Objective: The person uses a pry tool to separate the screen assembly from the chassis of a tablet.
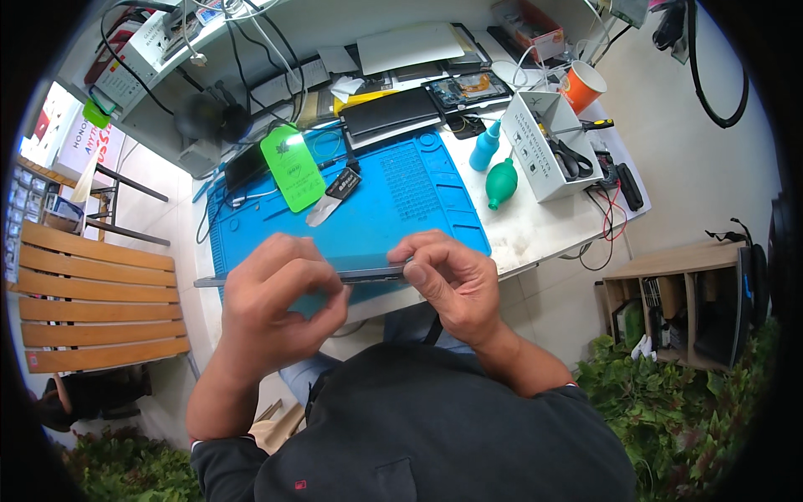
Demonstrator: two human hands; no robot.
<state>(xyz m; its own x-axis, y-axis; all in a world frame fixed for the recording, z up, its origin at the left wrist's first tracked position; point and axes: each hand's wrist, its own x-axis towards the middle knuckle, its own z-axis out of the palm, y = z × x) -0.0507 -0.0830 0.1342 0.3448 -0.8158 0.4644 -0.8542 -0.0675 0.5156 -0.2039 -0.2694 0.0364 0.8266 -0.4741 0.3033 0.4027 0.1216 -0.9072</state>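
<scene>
Grey and thin, seen almost edge-on, the flat panel (372,274) sits between my hands in the middle of the frame, above the front part of the blue mat (385,230). The thumb and forefinger of my right hand (445,280) pinch close together at its right-hand part; the fingers of my left hand (284,293) curl in beside it, and I can't tell whether they truly grip it or only steady it. That is my worry: if the left hold is loose, the panel could twist about my right pinch and slip toward my jeans, low in the centre. Squeezing unevenly might flex something this slim, perhaps enough to crack it. Should I drop it forward, it could strike the dark-tagged strip (339,192) or the green card (293,171), left of centre; a sideways swing might knock the green air blower (502,184).
</scene>
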